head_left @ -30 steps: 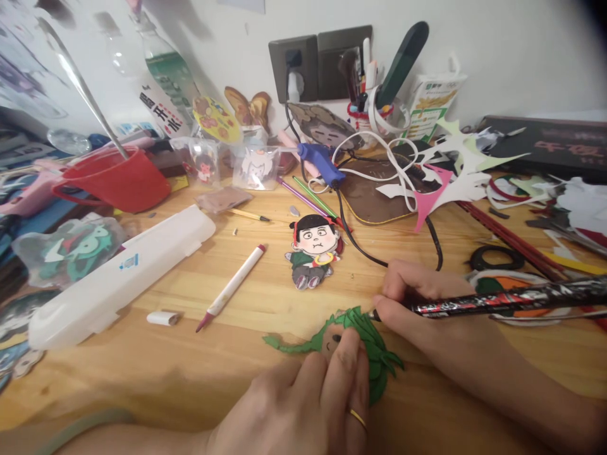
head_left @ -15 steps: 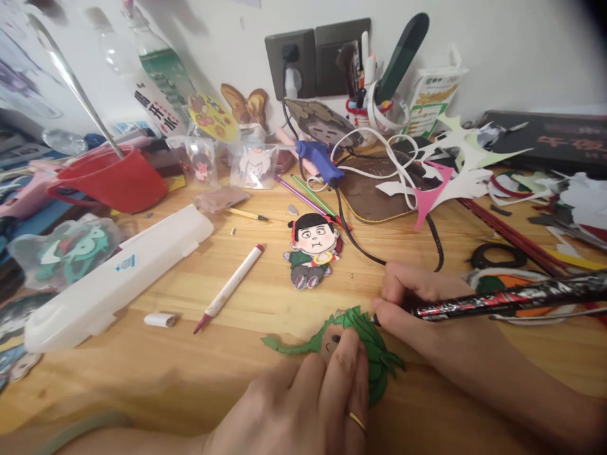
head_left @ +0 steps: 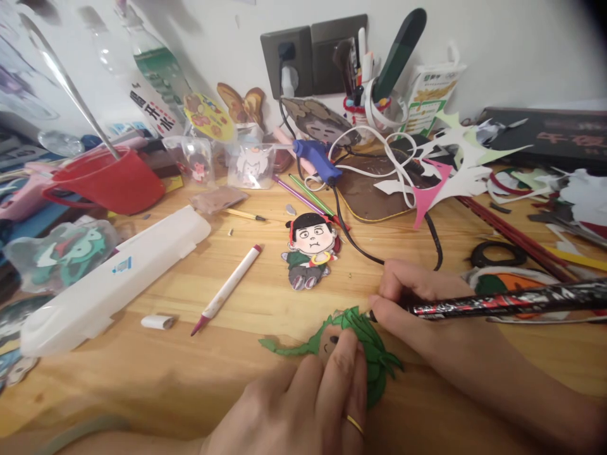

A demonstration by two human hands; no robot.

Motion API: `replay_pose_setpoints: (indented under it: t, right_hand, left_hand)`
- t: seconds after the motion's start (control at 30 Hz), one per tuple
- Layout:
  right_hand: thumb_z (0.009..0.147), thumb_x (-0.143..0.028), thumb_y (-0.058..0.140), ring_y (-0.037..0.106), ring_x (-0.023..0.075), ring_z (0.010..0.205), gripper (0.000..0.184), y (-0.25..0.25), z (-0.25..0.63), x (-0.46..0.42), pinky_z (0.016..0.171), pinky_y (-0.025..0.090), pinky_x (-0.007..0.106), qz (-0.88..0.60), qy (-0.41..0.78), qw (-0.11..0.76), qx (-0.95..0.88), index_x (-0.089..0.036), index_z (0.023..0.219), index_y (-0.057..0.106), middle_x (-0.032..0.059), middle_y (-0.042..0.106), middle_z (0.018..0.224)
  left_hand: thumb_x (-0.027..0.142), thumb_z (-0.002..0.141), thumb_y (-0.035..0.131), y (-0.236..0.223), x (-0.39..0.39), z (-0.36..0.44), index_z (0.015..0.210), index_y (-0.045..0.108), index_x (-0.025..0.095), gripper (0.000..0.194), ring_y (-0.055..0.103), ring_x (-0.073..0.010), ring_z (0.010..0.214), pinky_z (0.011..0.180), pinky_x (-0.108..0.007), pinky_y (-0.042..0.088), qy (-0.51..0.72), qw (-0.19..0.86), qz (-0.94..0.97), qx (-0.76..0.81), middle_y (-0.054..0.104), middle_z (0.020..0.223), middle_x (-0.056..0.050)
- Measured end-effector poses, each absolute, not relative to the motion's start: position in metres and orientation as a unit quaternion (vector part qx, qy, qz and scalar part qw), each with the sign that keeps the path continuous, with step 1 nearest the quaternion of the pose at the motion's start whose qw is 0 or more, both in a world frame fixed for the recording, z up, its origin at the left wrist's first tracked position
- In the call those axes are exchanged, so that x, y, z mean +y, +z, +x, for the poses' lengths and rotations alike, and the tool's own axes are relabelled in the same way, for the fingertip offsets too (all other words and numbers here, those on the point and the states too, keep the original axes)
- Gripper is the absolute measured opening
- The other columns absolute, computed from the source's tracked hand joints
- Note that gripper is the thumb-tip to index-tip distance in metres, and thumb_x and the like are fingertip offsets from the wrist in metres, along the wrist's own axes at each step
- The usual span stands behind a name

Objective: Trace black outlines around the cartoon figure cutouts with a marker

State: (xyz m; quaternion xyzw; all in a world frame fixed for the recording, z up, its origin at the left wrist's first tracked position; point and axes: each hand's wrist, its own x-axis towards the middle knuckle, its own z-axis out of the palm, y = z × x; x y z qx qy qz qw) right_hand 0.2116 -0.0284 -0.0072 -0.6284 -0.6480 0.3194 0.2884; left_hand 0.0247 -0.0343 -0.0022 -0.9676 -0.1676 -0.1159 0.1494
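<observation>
Under the fingers of my left hand (head_left: 303, 398) lies a green-haired paper cutout figure (head_left: 374, 360), pressed to the table. Those fingers are bent together and cover much of its face and lower part. My right hand (head_left: 412, 309) is closed around a black pen with a red and white pattern (head_left: 512, 300). The pen's tip is at the upper right edge of the green hair; whether it touches is hard to tell. Just beyond sits a black-haired cutout figure (head_left: 310, 253). An uncapped dark pink marker (head_left: 227, 291) lies to the left, near a white cap (head_left: 157, 322).
At left are a long white plastic case (head_left: 118, 278) and a red cup (head_left: 111, 183) with a metal handle in it. A blue glue gun (head_left: 317, 161) with its cable lies at the back. Paper scraps (head_left: 455, 158) and a black tape ring (head_left: 497, 254) are at right.
The whole view has shifted slightly. Both hands keep their grip, and the pen tip stays by the green hair with hardly any visible movement.
</observation>
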Motion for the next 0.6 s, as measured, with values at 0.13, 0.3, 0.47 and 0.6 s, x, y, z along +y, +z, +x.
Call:
replay_pose_setpoints:
  t: [0.13, 0.3, 0.47, 0.6]
  right_hand:
    - [0.072, -0.013, 0.048, 0.035, 0.0067, 0.043, 0.025, -0.0073, 0.2112, -0.0285, 0.038, 0.026, 0.018, -0.624, 0.321, 0.298, -0.647, -0.02, 0.053, 0.034, -0.0072, 0.035, 0.046]
    - [0.071, -0.012, 0.048, 0.034, 0.0065, 0.042, 0.025, -0.0074, 0.2112, -0.0279, 0.038, 0.025, 0.018, -0.629, 0.318, 0.302, -0.642, -0.02, 0.052, 0.034, -0.0073, 0.035, 0.045]
    - [0.072, -0.015, 0.048, 0.034, 0.007, 0.043, 0.024, -0.0079, 0.2117, -0.0278, 0.038, 0.025, 0.019, -0.634, 0.323, 0.295, -0.637, -0.02, 0.053, 0.034, -0.0071, 0.035, 0.045]
    - [0.072, -0.014, 0.048, 0.035, 0.0072, 0.043, 0.024, -0.0073, 0.2119, -0.0283, 0.039, 0.026, 0.019, -0.63, 0.323, 0.302, -0.638, -0.02, 0.053, 0.034, -0.0069, 0.037, 0.046]
  left_hand:
    - [0.003, 0.088, 0.02, 0.0007, -0.0331, 0.0248, 0.1, 0.057, 0.006, 0.04, 0.064, -0.0104, 0.057, 0.038, -0.019, 0.048, -0.102, 0.148, -0.969, -0.169, 0.067, 0.096, -0.006]
    - [0.003, 0.088, 0.022, 0.0018, -0.0331, 0.023, 0.098, 0.059, 0.006, 0.038, 0.063, -0.01, 0.055, 0.039, -0.018, 0.047, -0.11, 0.152, -0.969, -0.159, 0.068, 0.093, -0.007]
    - [0.004, 0.087, 0.024, 0.0003, -0.0361, 0.0225, 0.101, 0.058, 0.006, 0.037, 0.063, -0.0109, 0.056, 0.04, -0.019, 0.048, -0.101, 0.143, -0.969, -0.175, 0.067, 0.097, -0.008]
    - [0.004, 0.086, 0.025, 0.0005, -0.0337, 0.0254, 0.1, 0.059, 0.006, 0.037, 0.063, -0.0102, 0.057, 0.039, -0.018, 0.047, -0.109, 0.147, -0.968, -0.171, 0.067, 0.097, -0.007]
